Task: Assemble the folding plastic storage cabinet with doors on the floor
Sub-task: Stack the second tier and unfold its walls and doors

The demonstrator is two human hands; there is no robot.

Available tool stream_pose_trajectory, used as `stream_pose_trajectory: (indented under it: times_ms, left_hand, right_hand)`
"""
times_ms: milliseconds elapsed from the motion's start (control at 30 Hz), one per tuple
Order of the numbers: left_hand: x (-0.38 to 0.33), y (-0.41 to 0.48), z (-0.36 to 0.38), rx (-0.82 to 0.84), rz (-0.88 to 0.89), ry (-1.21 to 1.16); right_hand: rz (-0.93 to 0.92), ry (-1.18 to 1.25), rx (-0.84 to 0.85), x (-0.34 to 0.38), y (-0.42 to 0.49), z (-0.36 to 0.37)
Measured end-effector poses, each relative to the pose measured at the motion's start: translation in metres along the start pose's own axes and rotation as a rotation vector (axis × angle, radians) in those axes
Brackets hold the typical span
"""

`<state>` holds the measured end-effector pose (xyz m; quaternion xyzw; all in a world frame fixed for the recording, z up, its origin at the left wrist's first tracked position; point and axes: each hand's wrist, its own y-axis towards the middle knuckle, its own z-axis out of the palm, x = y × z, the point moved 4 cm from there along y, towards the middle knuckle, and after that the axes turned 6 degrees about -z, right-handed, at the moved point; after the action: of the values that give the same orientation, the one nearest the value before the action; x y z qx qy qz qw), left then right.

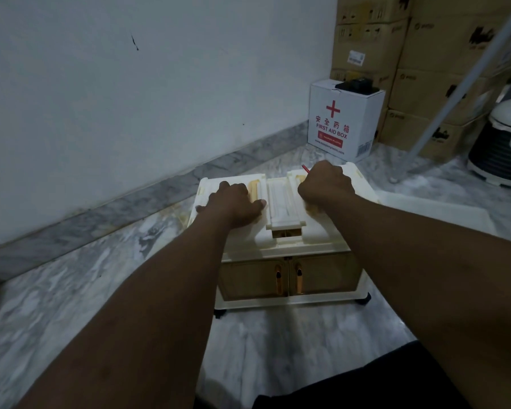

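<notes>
the cabinet (283, 252) stands on its wheels mid-floor with its doors shut, so it looks nearly done; only the top seems left to seat. left hand (232, 202) presses it palm down, fingers loosely bent. right hand (326, 184) is balled, and i can't tell if it holds anything. wall (130, 84) close at 10 o'clock, first aid box (341, 122) at 1, open floor (71, 290) toward 8.

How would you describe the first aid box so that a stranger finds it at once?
Look at the stack of brown cartons in the far right corner, beside the white wall. On the marble floor at their foot, beyond the cream cabinet, stands the first aid box. It is the only white box, with a red cross, red lettering and a black object on top.
</notes>
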<state>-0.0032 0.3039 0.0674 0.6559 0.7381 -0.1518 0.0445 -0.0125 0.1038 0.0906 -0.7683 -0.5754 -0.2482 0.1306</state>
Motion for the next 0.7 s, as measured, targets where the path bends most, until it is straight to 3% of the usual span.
stream_pose_trajectory:
  times_ms: [167, 400, 533, 700]
  left_hand:
    - [0.0, 0.001, 0.0, -0.009, 0.001, -0.041]
    - [-0.001, 0.006, 0.002, -0.011, 0.004, -0.039]
    - [0.0, 0.007, 0.003, -0.013, -0.002, -0.05]
    - [0.0, 0.008, 0.003, -0.028, 0.006, -0.064]
  right_hand:
    - [0.151, 0.16, 0.019, 0.0, 0.008, 0.008]
    - [0.082, 0.119, 0.213, 0.016, 0.014, 0.002]
    - [-0.051, -0.003, 0.119, 0.022, 0.012, -0.002]
    - [-0.087, 0.02, 0.042, 0.015, 0.02, -0.042]
